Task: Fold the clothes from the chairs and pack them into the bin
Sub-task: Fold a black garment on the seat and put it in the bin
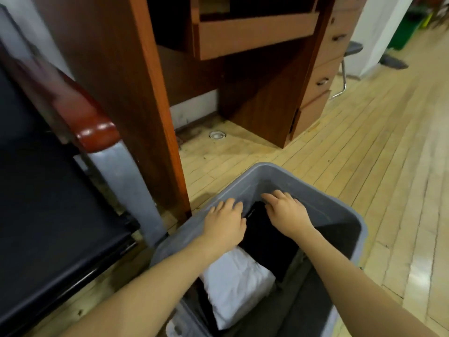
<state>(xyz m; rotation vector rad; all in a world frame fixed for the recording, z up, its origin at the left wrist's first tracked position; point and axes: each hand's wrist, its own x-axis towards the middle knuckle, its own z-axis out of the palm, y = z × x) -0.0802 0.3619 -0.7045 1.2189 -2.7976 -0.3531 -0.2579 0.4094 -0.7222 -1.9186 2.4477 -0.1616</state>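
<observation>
Inside the grey bin (262,171) on the wooden floor (364,154), in the only view we have, from the head camera, both our hands are reaching down onto a folded black garment (264,229) at the far end. Our left hand (224,222) lies flat with straight fingers, palm down, at the garment's left edge against the bin wall. Our right hand (286,212) is spread the same way on its far right part, fingertips near the far wall. Neither hand grasps anything; both press or smooth with relaxed, extended fingers. A folded white garment (235,283) lies nearer us in the bin, just beside the black one.

We judge the step in hand to be settling the black piece into place. To do it well, we should push down evenly with both palms so the fold stays square, tuck the edges against the walls, and keep it level with the white piece so later clothes stack flat. Lifting the hands straight up should avoid dragging the fold open. The black chair (48,190) to our left shows no clothes in the part we can see.
</observation>
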